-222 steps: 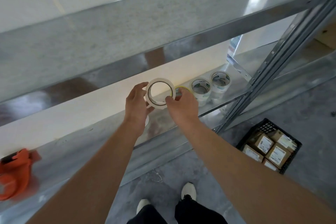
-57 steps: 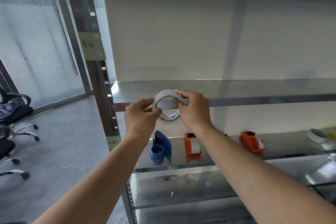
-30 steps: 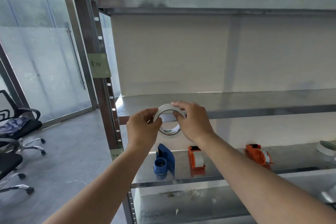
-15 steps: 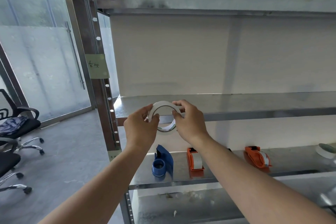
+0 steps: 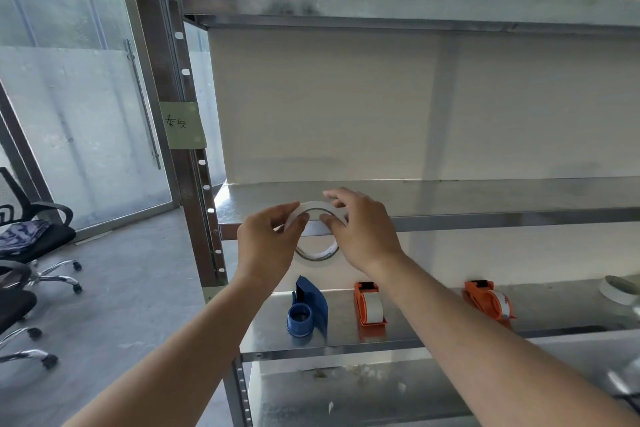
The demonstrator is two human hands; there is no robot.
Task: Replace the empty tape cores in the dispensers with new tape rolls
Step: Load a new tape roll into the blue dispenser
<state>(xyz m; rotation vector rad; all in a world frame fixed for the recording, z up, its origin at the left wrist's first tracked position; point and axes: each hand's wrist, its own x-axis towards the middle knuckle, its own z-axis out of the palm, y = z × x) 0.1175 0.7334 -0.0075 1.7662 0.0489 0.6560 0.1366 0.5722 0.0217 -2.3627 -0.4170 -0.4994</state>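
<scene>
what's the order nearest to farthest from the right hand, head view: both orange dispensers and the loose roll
1. middle orange dispenser, just below the right hand gripping the tape roll
2. right orange dispenser, farther right on the shelf
3. loose roll, shelf's far right edge

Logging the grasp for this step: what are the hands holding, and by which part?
A white tape roll, held by both: the left hand pinches its upper left rim, the right hand its upper right rim.
</scene>
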